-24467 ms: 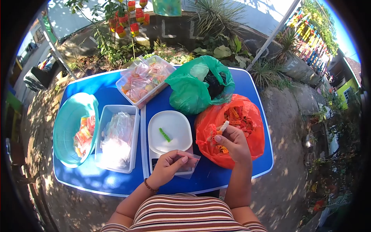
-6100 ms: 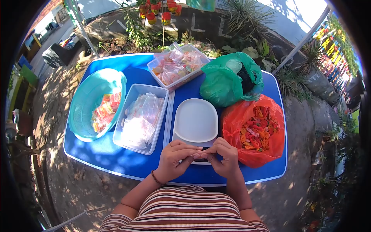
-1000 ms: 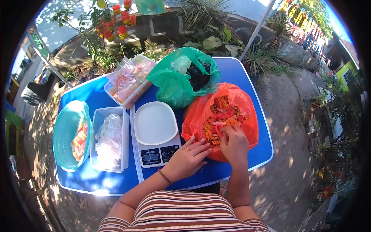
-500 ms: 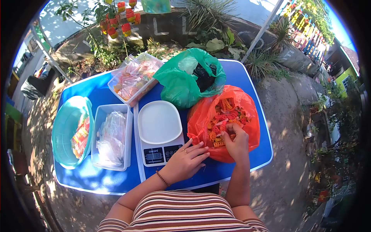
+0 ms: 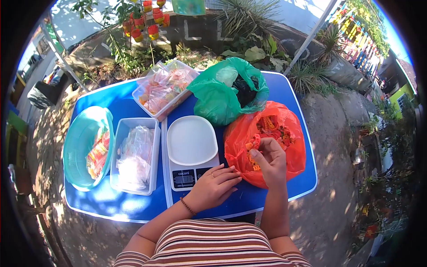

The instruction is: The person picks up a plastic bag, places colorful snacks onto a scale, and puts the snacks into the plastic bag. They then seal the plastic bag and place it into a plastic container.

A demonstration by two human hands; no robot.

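My right hand (image 5: 272, 161) is over the red plastic bag (image 5: 296, 153), thumb and fingers pinched on a small red-and-orange crinkled piece (image 5: 254, 144) whose exact kind I cannot make out. More such pieces (image 5: 279, 132) fill the bag's wide mouth. My left hand (image 5: 217, 186) lies with fingers stretched out, its fingertips at the near left side of the bag. Part of its wrist side overlaps the front of a white digital kitchen scale (image 5: 192, 140), covering some of the control panel. Nothing lies on the scale's plate.
A green plastic bag (image 5: 213, 104) with a black bag (image 5: 245, 91) inside stands behind. Leftward are a clear tub (image 5: 156, 115) of filled packets, another tub (image 5: 114, 178) of clear plastic bags, and a teal basin (image 5: 73, 151) with packets. All stand on a blue folding table (image 5: 178, 209).
My right hand has lifted slightly out of the pieces and now shows one pinched at its fingertips. My left hand stays almost still. The view has shifted a little.
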